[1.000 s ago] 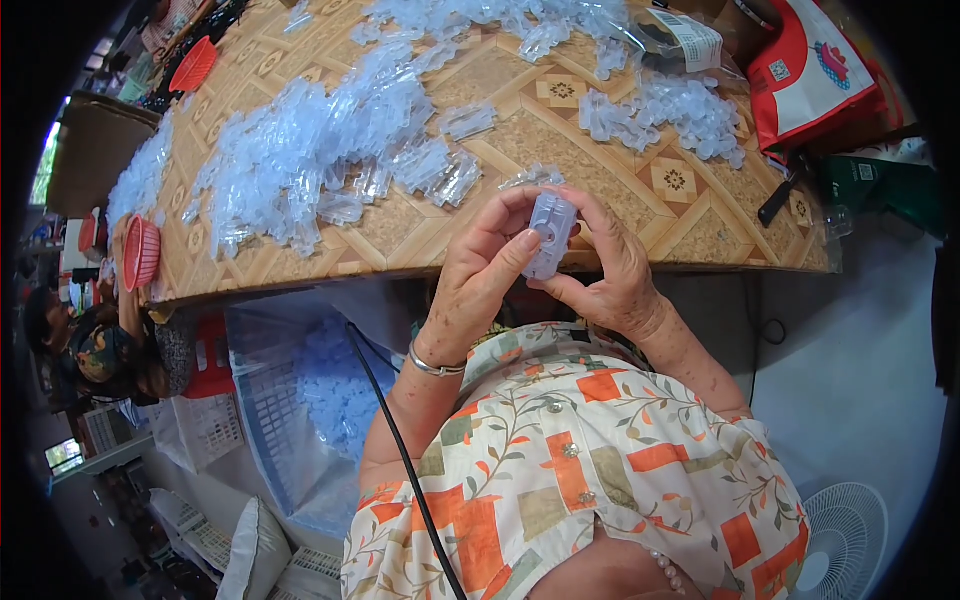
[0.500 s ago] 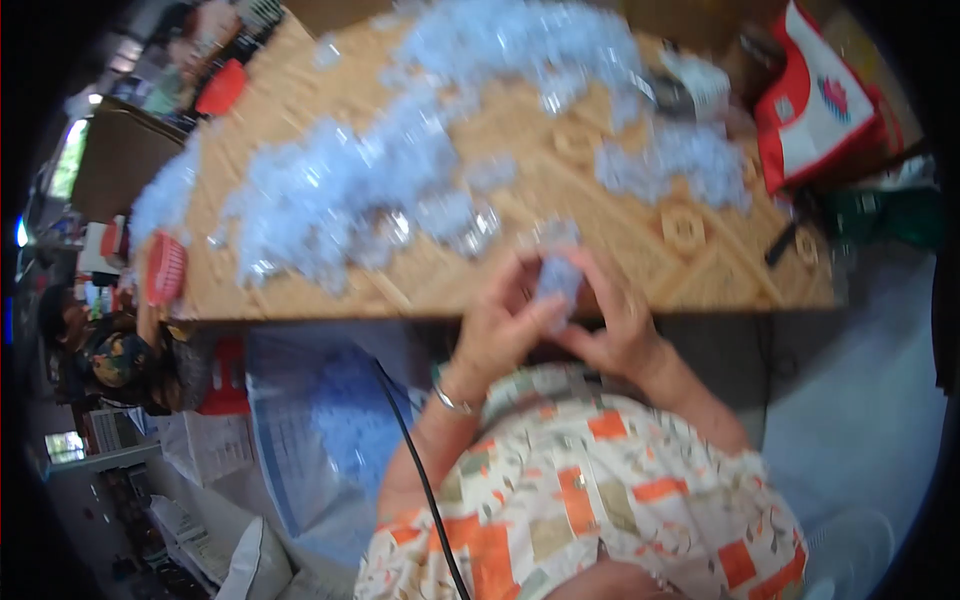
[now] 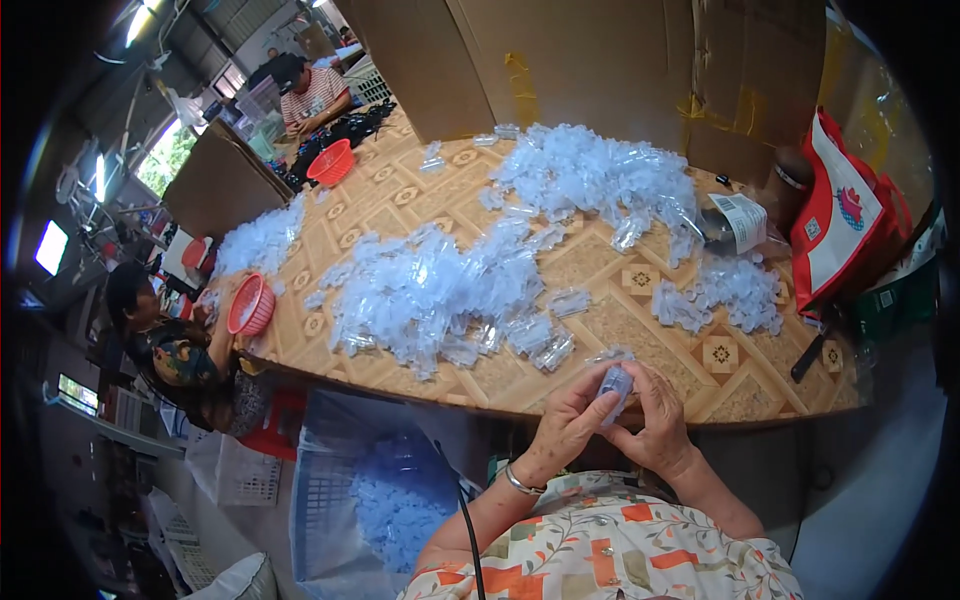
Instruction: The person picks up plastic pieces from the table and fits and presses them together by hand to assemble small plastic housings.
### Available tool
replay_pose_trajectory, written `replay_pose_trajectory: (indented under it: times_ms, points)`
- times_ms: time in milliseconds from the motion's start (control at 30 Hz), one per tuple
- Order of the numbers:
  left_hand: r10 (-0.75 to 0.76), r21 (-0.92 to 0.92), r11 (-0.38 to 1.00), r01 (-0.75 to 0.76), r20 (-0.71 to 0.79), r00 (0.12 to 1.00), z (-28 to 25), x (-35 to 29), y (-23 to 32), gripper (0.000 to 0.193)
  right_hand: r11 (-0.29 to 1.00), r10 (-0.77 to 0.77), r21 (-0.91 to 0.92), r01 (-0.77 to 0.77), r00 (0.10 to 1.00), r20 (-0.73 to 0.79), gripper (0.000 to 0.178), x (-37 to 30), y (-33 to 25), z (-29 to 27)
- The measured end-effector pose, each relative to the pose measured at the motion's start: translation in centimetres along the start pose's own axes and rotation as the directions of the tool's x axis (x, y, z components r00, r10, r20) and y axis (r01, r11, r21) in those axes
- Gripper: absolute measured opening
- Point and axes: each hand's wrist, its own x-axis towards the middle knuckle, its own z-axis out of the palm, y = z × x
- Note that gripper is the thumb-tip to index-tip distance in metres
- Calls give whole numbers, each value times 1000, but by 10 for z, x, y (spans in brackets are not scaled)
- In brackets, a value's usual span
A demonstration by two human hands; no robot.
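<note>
Near the table's front edge, both hands close round a small bundle of translucent bluish plastic pieces (image 3: pixel 617 388). My left hand (image 3: pixel 572 425) has its thumb pressed on the bundle, with a bracelet at the wrist. Around the other side curl the fingers of my right hand (image 3: pixel 655 425). The pieces' exact kind is too small to tell. Just beyond the fingertips, part of a transparent piece lies at the table. A large heap of similar pieces (image 3: pixel 430 295) spreads to the left of my hands, and a smaller heap (image 3: pixel 735 292) lies to the right.
A further heap (image 3: pixel 600 175) sits before tall cardboard (image 3: pixel 590 70). At right stand a red and white bag (image 3: pixel 840 220) and a black-handled tool (image 3: pixel 808 355). Below the table, a blue crate (image 3: pixel 325 480) holds more pieces. Red baskets (image 3: pixel 251 305) and two people are at left.
The view has tilted up and shifted, so the table sits lower and the far cardboard and a second person appear. My hands still hold the plastic pieces together.
</note>
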Motion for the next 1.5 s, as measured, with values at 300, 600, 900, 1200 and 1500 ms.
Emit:
replay_pose_trajectory:
  times_ms: [300, 600, 900, 1200, 1500]
  points:
    - [-22, 41, 999, 22, -17, 1000, 10, -1, 2, 53, 992, 20, -123, -23, 1000, -24, 86, -2, -6, -5]
    - [-98, -238, 966, 102, 26, 995, 6, 4, 16, 55, 1000, -3, -30, 0, 996, -93, 87, 8, -3, -2]
    - [-100, -310, 945, 102, 21, 995, 9, -2, 11, 51, 999, 46, -18, -48, 997, -59, 89, -2, -6, -3]
    - [-143, -358, 922, 146, 36, 989, 7, -2, 14, 51, 999, -2, -37, 1, 1000, -11, 88, -2, -2, -7]
    - [-120, -357, 926, 124, 34, 992, 6, 1, 10, 50, 997, -2, -73, 3, 1000, 8, 88, -1, 0, -6]
